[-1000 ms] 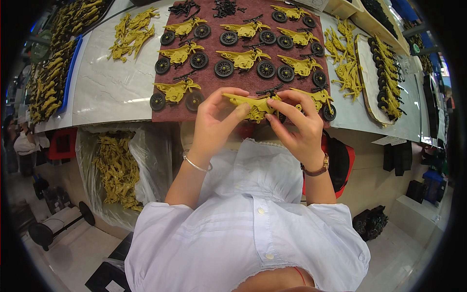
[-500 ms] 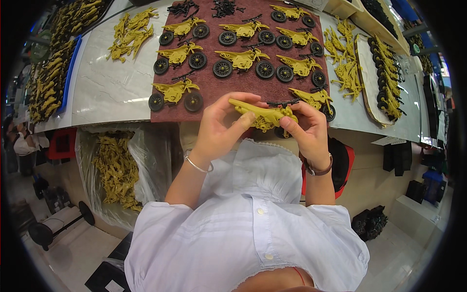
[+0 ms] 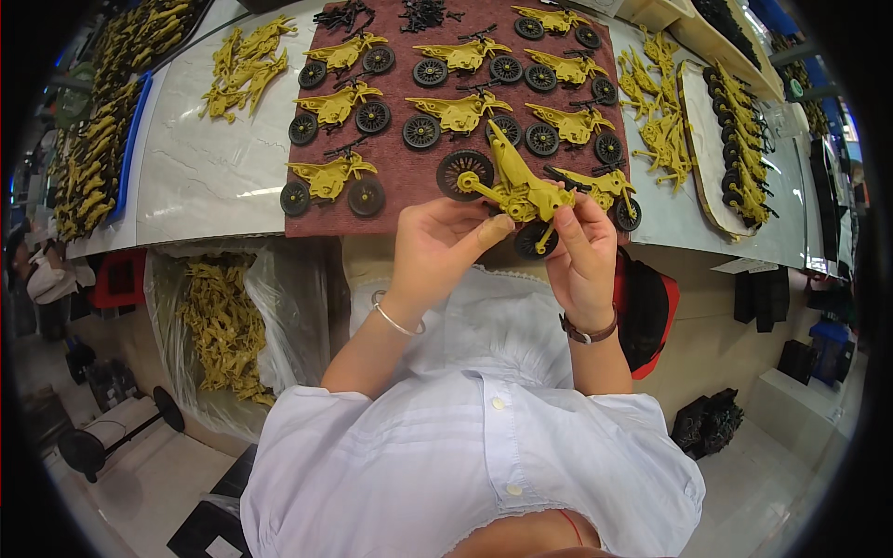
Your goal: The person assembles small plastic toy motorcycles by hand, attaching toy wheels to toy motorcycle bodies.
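Above the near edge of the dark red mat point(image 3: 395, 172), both hands hold a yellow toy motorcycle point(image 3: 523, 186) with black spoked wheels. My left hand point(image 3: 437, 246) pinches its lower frame near the rear wheel, thumb on the near side. With thumb and fingers, my right hand point(image 3: 584, 246) grips the front end by the fork and black handlebar. The toy is tilted, its tail pointing up and away from me. Close behind my right hand lies another toy motorcycle point(image 3: 603, 186), partly hidden by the fingers. Several more stand in rows across the mat.
Small black parts point(image 3: 430, 14) lie at the mat's far edge. Loose yellow bodies point(image 3: 244, 70) are heaped on the left tabletop, and more point(image 3: 660, 112) on the right. A tray point(image 3: 698, 153) of motorcycles stands far right. Below the table's left side hangs a plastic bag of yellow parts point(image 3: 223, 325).
The held motorcycle has turned from lying nearly level to tail-up, so its wheels now show. My left hand has moved from the tail to the lower frame; my right hand has shifted slightly lower.
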`<state>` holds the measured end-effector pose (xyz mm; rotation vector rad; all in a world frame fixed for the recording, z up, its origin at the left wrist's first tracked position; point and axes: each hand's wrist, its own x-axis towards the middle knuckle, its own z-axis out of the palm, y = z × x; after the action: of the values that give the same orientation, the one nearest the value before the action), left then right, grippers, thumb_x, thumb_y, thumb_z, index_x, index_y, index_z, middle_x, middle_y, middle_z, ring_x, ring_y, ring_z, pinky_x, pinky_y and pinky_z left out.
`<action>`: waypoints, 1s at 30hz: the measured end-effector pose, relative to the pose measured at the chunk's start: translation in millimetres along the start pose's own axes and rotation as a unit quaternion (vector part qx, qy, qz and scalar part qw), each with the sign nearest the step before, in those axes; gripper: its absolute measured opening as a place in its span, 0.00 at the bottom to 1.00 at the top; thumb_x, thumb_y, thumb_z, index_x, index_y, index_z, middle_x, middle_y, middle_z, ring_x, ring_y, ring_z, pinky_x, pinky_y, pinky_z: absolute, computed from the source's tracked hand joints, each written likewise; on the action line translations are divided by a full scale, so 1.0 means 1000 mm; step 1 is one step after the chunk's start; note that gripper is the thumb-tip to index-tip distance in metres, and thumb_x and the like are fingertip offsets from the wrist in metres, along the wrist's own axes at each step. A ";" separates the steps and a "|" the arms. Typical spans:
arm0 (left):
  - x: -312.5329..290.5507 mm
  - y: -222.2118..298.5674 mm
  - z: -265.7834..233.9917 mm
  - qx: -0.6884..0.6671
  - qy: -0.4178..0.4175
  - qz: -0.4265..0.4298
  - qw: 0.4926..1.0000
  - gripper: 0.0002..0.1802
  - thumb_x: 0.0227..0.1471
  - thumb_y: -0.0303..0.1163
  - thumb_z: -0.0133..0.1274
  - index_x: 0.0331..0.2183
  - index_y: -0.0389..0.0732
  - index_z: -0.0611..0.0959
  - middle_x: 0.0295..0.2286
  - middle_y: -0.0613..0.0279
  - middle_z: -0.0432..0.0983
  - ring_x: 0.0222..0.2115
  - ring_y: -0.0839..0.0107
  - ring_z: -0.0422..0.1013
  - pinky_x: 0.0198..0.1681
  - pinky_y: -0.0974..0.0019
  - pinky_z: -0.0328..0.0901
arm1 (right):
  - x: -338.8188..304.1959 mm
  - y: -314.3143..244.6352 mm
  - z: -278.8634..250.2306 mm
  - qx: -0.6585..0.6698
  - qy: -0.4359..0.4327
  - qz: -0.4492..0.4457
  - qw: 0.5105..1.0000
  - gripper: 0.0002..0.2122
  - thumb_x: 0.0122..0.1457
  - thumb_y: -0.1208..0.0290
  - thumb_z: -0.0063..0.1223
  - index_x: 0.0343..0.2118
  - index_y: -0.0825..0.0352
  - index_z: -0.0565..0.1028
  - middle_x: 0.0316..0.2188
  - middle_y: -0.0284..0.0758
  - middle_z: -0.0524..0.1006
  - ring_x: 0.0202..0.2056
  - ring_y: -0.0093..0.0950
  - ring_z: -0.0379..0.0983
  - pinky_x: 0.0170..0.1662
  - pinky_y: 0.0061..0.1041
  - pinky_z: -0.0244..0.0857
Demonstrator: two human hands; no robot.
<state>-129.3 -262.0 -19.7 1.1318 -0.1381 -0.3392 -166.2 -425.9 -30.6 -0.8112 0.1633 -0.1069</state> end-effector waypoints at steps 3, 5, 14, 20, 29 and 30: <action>-0.001 -0.002 -0.004 0.019 -0.004 -0.008 1.000 0.12 0.50 0.21 0.59 0.38 0.27 0.81 0.33 0.54 0.80 0.34 0.71 0.76 0.39 0.70 0.71 | -0.003 -0.005 0.003 -0.044 -0.011 -0.017 0.999 0.15 0.58 0.78 0.56 0.47 0.73 0.71 0.43 0.36 0.76 0.43 0.21 0.73 0.45 0.20 0.66; -0.002 -0.006 -0.005 0.026 -0.007 0.005 1.000 0.10 0.51 0.22 0.58 0.37 0.27 0.80 0.33 0.55 0.80 0.33 0.72 0.76 0.37 0.70 0.71 | -0.004 -0.008 0.005 -0.097 -0.051 -0.043 0.993 0.16 0.57 0.78 0.56 0.49 0.73 0.70 0.44 0.36 0.76 0.42 0.21 0.72 0.42 0.19 0.67; 0.004 0.001 -0.005 -0.035 0.001 -0.006 0.999 0.13 0.53 0.24 0.55 0.41 0.28 0.78 0.33 0.55 0.80 0.30 0.71 0.77 0.33 0.70 0.73 | -0.010 -0.009 0.001 -0.062 0.007 -0.026 0.998 0.16 0.57 0.79 0.56 0.48 0.72 0.71 0.37 0.33 0.78 0.34 0.15 0.72 0.33 0.14 0.64; 0.006 0.006 -0.004 -0.003 0.023 -0.031 0.999 0.11 0.54 0.25 0.55 0.40 0.30 0.78 0.34 0.55 0.79 0.30 0.72 0.76 0.33 0.70 0.73 | -0.011 -0.005 -0.002 -0.071 0.002 -0.046 0.996 0.15 0.57 0.79 0.56 0.48 0.72 0.71 0.37 0.33 0.78 0.30 0.14 0.70 0.30 0.12 0.60; 0.003 0.001 0.004 -0.048 0.009 -0.011 0.999 0.10 0.54 0.22 0.54 0.40 0.29 0.78 0.36 0.56 0.78 0.34 0.73 0.75 0.37 0.70 0.72 | -0.015 0.000 0.000 -0.055 0.019 -0.079 0.995 0.15 0.57 0.80 0.56 0.48 0.72 0.71 0.39 0.35 0.77 0.34 0.18 0.71 0.36 0.16 0.64; 0.002 0.002 0.005 -0.025 0.011 -0.001 1.000 0.10 0.54 0.21 0.53 0.39 0.29 0.78 0.37 0.56 0.78 0.36 0.74 0.75 0.38 0.70 0.71 | -0.016 0.000 0.002 -0.055 0.019 -0.079 0.995 0.15 0.57 0.80 0.56 0.48 0.72 0.71 0.39 0.35 0.77 0.34 0.18 0.71 0.36 0.16 0.64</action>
<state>-128.6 -266.6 -16.2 1.0857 -0.1086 -0.3314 -181.5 -421.8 -28.0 -0.9314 0.1421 -0.2640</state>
